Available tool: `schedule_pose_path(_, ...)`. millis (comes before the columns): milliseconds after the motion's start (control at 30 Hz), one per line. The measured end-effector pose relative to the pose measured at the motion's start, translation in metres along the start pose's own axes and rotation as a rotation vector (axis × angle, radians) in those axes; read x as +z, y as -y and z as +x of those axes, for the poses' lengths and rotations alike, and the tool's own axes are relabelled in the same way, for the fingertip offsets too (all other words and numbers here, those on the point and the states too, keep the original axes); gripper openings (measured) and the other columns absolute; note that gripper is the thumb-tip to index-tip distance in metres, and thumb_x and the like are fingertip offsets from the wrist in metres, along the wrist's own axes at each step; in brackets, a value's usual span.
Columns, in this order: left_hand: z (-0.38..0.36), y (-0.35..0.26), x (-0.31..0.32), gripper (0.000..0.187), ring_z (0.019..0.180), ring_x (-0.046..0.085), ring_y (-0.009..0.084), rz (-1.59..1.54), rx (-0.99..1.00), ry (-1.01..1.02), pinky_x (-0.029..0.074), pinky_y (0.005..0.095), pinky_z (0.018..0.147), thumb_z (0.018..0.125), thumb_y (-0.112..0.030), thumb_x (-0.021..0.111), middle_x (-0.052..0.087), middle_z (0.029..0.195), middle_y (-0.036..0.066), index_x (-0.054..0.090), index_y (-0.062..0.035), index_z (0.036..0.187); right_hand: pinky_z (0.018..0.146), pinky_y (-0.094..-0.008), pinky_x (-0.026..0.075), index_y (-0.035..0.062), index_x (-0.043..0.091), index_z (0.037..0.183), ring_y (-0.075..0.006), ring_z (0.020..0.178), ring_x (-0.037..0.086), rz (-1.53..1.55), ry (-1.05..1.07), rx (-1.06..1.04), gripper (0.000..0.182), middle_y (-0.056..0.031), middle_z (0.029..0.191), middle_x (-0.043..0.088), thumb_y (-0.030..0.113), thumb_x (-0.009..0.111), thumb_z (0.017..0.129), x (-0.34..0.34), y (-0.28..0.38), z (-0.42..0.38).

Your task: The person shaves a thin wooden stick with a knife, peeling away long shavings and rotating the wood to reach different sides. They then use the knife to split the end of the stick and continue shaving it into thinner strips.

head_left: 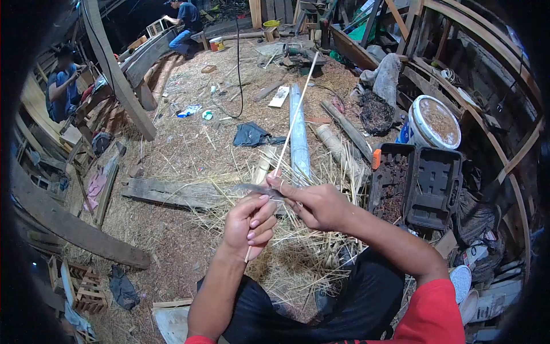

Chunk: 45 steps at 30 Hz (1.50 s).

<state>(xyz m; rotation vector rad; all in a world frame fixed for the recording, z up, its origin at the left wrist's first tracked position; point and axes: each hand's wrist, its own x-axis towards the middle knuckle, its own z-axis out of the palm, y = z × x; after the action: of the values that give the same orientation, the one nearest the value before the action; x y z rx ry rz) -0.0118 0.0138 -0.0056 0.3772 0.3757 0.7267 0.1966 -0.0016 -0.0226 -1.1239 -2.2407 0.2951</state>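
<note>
A long, thin strip of pale wood or bamboo runs up and away from my hands, its lower end showing below my left palm. My left hand is closed around this strip. Just above it, my right hand grips a knife whose grey blade points left, blurred, across the strip. The knife's handle is hidden in my right fingers. My right thumb lies close against the strip. Thin straw-like slivers are heaped on the ground below my hands and between my knees.
A squared timber and a grey plank lie ahead. To the right are an open black tool case and a white bucket. Leaning posts stand left. Two people sit working farther back.
</note>
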Motion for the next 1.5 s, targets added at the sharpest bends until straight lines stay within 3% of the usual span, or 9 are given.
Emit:
schedule_pose_path(400, -0.009, 0.019, 0.014, 0.056, 0.037, 0.024, 0.0027, 0.317, -0.114, 0.038, 0.021, 0.017, 0.03, 0.097, -0.007, 0.036, 0.03, 0.054, -0.005, 0.025, -0.0083, 0.152, 0.068, -0.0377, 0.054, 0.0085, 0.052, 0.136, -0.035, 0.08, 0.07, -0.08, -0.595, 0.247, 0.039, -0.0251, 0.111, 0.065, 0.02, 0.046, 0.099, -0.038, -0.116, 0.0)
schedule_pose_path(567, 0.008, 0.012, 0.0, 0.055, 0.038, 0.027, 0.005, 0.166, -0.016, -0.023, 0.025, 0.0182, 0.03, 0.096, -0.008, 0.035, 0.033, 0.054, -0.003, 0.028, -0.0099, 0.15, 0.052, -0.0411, 0.048, -0.0002, 0.043, 0.14, -0.0295, 0.053, 0.064, 0.176, -0.169, 0.322, 0.05, -0.0169, 0.06, 0.06, 0.023, 0.052, 0.096, -0.021, -0.018, -0.001)
schedule_pose_path(767, 0.002, 0.009, 0.001, 0.056, 0.037, 0.028, 0.0066, -0.047, -0.042, -0.013, 0.025, 0.019, 0.03, 0.097, -0.008, 0.033, 0.033, 0.054, -0.002, 0.024, -0.013, 0.152, 0.05, -0.0473, 0.048, 0.0088, 0.043, 0.142, -0.0373, 0.053, 0.06, -0.004, -0.067, 0.008, 0.051, -0.0175, 0.06, 0.06, 0.023, 0.055, 0.095, 0.006, 0.007, -0.006)
schedule_pose_path(867, -0.004, 0.012, 0.004, 0.057, 0.037, 0.028, 0.0062, -0.047, -0.071, 0.061, 0.025, 0.0189, 0.03, 0.096, -0.008, 0.033, 0.032, 0.053, -0.003, 0.023, -0.0129, 0.152, 0.05, -0.0467, 0.049, 0.0122, 0.044, 0.142, -0.0366, 0.052, 0.061, -0.026, -0.145, 0.024, 0.049, -0.0176, 0.061, 0.06, 0.023, 0.054, 0.095, 0.001, -0.013, -0.003)
schedule_pose_path(1000, -0.01, 0.017, 0.01, 0.058, 0.037, 0.026, 0.0052, 0.098, -0.147, 0.12, 0.024, 0.0185, 0.03, 0.096, -0.008, 0.035, 0.029, 0.052, -0.004, 0.022, -0.0115, 0.153, 0.054, -0.0456, 0.05, 0.0119, 0.044, 0.142, -0.037, 0.054, 0.061, 0.094, -0.179, 0.455, 0.047, -0.0191, 0.063, 0.061, 0.021, 0.051, 0.096, -0.037, -0.032, 0.004)
schedule_pose_path(1133, -0.002, 0.015, 0.007, 0.058, 0.037, 0.027, 0.0045, 0.098, -0.096, 0.133, 0.023, 0.0175, 0.029, 0.097, -0.008, 0.035, 0.03, 0.053, -0.004, 0.021, -0.0101, 0.153, 0.054, -0.045, 0.05, 0.0082, 0.045, 0.141, -0.0364, 0.054, 0.061, 0.14, -0.174, 0.289, 0.047, -0.0192, 0.061, 0.06, 0.021, 0.052, 0.096, -0.029, -0.015, 0.001)
schedule_pose_path(1300, 0.002, 0.012, -0.001, 0.017, 0.035, 0.025, 0.0041, 0.088, 0.008, -0.016, 0.02, 0.0186, 0.029, 0.099, -0.009, 0.037, 0.032, 0.052, -0.004, 0.05, -0.0067, 0.108, 0.053, -0.0456, 0.049, 0.0075, 0.043, 0.142, -0.0357, 0.054, 0.062, 0.071, -0.006, 0.049, 0.051, -0.0191, 0.062, 0.06, 0.021, 0.053, 0.095, -0.001, 0.0, -0.004)
schedule_pose_path(1400, -0.002, 0.013, 0.003, 0.038, 0.036, 0.026, 0.0034, 0.127, 0.012, 0.013, 0.023, 0.017, 0.029, 0.098, -0.008, 0.037, 0.031, 0.053, -0.005, 0.043, -0.004, 0.135, 0.053, -0.0471, 0.049, 0.0071, 0.045, 0.141, -0.0351, 0.053, 0.062, 0.012, -0.05, 0.01, 0.049, -0.0175, 0.061, 0.06, 0.02, 0.052, 0.094, -0.006, -0.003, -0.004)
schedule_pose_path(1500, -0.012, 0.017, 0.014, 0.051, 0.037, 0.025, 0.0032, 0.185, -0.048, 0.044, 0.023, 0.0166, 0.03, 0.097, -0.007, 0.035, 0.029, 0.052, -0.005, 0.031, -0.0052, 0.147, 0.061, -0.0454, 0.052, 0.0048, 0.045, 0.141, -0.0383, 0.063, 0.065, -0.048, -0.139, 0.324, 0.048, -0.0216, 0.073, 0.066, 0.021, 0.051, 0.096, -0.025, -0.032, 0.002)
